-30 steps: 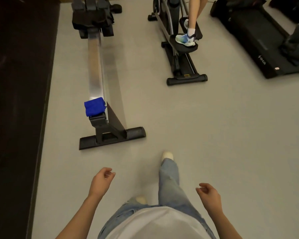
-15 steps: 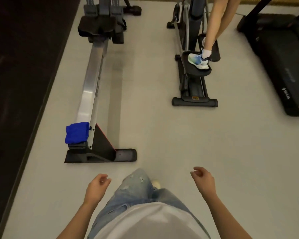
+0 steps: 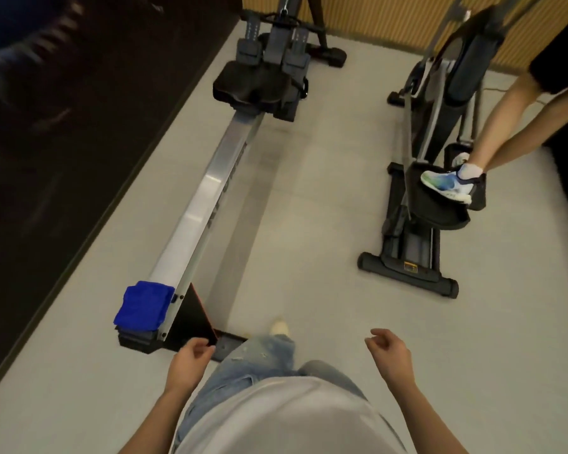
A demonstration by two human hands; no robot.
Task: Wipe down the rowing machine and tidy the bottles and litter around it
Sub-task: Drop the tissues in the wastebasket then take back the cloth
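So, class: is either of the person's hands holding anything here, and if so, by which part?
Nothing is held: left hand and right hand are both empty; the folded blue cloth lies untouched on the rail.

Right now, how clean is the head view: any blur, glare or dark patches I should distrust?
Head view: the right edge smears with motion blur around the sneaker; glare streaks the rowing machine's rail; the far left is dark and unreadable; the blue cloth and both hands stay fairly sharp; wide-angle bending at the edges.
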